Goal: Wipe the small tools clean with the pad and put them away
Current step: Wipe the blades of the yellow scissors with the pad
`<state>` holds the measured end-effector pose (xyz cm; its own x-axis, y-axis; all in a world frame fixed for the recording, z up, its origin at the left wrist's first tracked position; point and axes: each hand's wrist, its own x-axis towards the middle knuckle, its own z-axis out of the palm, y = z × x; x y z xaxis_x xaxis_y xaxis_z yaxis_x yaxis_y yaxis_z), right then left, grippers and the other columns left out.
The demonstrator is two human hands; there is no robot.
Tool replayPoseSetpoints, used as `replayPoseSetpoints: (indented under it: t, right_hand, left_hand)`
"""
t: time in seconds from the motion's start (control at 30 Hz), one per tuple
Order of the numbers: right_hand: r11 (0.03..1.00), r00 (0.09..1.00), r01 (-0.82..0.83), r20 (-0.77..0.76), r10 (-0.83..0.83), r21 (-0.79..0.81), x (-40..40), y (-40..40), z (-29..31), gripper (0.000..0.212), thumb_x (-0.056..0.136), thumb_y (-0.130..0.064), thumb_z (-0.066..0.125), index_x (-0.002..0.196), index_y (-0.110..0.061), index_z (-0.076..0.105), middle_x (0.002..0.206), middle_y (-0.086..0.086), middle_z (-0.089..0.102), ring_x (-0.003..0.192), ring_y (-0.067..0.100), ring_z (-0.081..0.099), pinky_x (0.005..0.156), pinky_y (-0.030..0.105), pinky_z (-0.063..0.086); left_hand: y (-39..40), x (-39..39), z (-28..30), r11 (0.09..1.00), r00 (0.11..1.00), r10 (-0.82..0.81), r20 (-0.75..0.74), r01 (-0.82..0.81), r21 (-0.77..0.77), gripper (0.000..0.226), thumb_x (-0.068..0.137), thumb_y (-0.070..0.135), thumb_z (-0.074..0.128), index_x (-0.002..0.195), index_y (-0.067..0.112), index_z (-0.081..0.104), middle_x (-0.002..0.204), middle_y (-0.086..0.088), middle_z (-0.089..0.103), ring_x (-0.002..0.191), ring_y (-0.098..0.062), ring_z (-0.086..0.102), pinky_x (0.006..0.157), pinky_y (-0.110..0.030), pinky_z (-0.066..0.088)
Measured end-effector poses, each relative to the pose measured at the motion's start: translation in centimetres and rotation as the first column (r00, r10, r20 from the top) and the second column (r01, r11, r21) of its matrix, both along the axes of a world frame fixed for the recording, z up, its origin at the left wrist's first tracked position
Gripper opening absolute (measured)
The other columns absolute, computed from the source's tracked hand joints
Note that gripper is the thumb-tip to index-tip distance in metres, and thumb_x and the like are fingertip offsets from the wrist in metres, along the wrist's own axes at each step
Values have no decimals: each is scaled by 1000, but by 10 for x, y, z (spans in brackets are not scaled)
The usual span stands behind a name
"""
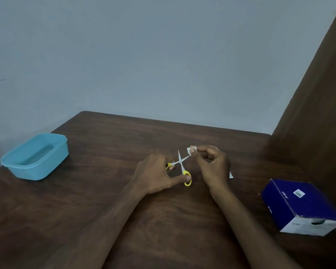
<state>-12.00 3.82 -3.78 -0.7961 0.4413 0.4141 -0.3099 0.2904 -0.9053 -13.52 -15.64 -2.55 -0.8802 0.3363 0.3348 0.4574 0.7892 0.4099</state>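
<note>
Near the middle of the dark wooden table [109, 191], a small pair of yellow-handled scissors [180, 164] is held open above the surface, blades spread into an X. The left hand [155, 175] grips the handles, its thumb pressed against the near yellow loop and its fingers curled round the far loop, which is mostly hidden. The right hand [211, 164] pinches a small white pad [189, 150] between thumb and forefinger, closed over the tip of the right-hand blade; the other blade points away toward the far edge, bare. By my reading the wiping of this tool is under way and not finished: one blade is being cleaned at its tip, and the second blade looks not yet attended to, though whether it is already clean cannot be told from here. Far to the left sits a light blue plastic container [35, 158] without a lid, and it appears to hold nothing, so I judge that no tool has yet been put away, if that is the place meant for them. No other small tools are in sight on the table. Near the right edge lies a dark blue cardboard box [301, 206], and a scrap of white [230, 175] shows just behind the right wrist, too hidden to identify.
</note>
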Motion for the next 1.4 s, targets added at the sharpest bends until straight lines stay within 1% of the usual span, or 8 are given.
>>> replayPoseSetpoints:
  t: [0.13, 0.33, 0.47, 0.73, 0.83, 0.93, 1.23, 1.4]
  right_hand:
    - [993, 1000, 13, -25, -16, -114, -3, 7, 4, 8, 86, -29, 88, 89, -23, 83, 102, -4, 80, 91, 24, 75, 80, 39, 59]
    - [974, 979, -202, 6, 202, 104, 7, -10, 3, 15, 82, -21, 89, 79, -21, 74, 104, -10, 71, 86, 8, 68, 80, 30, 55]
    - [962, 994, -104, -5, 108, 254, 7, -11, 1, 23, 79, -22, 93, 75, -28, 72, 94, -11, 72, 82, 10, 69, 77, 30, 56]
    - [992, 997, -59, -55, 53, -109, 11, 0, 13, 22, 83, -32, 90, 83, -17, 73, 82, 16, 75, 69, 18, 62, 65, 37, 48]
    - [973, 973, -229, 2, 229, -31, 19, -4, 11, 18, 82, -23, 90, 80, -16, 73, 91, 1, 78, 78, 15, 69, 72, 33, 52]
    - [965, 981, -190, 81, 177, 183, 20, -8, 6, 24, 83, -24, 90, 72, -21, 69, 79, -5, 76, 69, 16, 71, 64, 31, 53]
    - [982, 995, -97, -13, 96, -164, 15, -18, 18, 23, 88, -18, 87, 75, -17, 68, 80, 7, 76, 76, 14, 69, 74, 33, 54]
    - [966, 960, -258, 115, 257, -5, 28, -10, 3, 21, 84, -16, 91, 78, -11, 71, 98, 1, 76, 85, 18, 73, 77, 35, 58]
  left_hand:
    - [0, -5, -1, 1000, 1000, 6, 19, -6, -4, 72, 66, 93, 68, 73, 23, 55, 64, 8, 61, 64, -6, 60, 59, -30, 44]
    - [0, -4, -1, 997, 1000, -26, -13, 26, -66, 71, 65, 101, 57, 84, 33, 64, 67, 10, 64, 65, -4, 61, 58, -30, 50]
    - [-1, -3, -1, 996, 997, -73, -14, 72, -58, 72, 65, 98, 63, 85, 28, 62, 70, 9, 64, 69, -6, 63, 62, -33, 53]
    - [1, 2, 3, 991, 992, -125, 18, 126, -43, 82, 62, 95, 70, 73, 15, 52, 59, 8, 57, 60, -8, 55, 58, -31, 45]
    - [1, 1, 3, 990, 991, -131, 24, 132, -54, 81, 62, 97, 68, 73, 18, 54, 60, 7, 60, 59, -6, 58, 58, -32, 47]
    - [0, 2, 4, 984, 984, -174, 24, 175, -42, 75, 64, 94, 70, 73, 21, 55, 60, 8, 60, 58, -7, 58, 55, -30, 42]
    - [0, 3, 8, 983, 982, -179, 58, 182, -42, 81, 61, 93, 73, 72, 17, 47, 57, 8, 57, 57, -11, 56, 60, -31, 44]
    - [1, 3, 7, 986, 988, -150, 46, 153, -59, 77, 62, 93, 72, 69, 19, 52, 56, 8, 59, 54, -7, 57, 55, -30, 40]
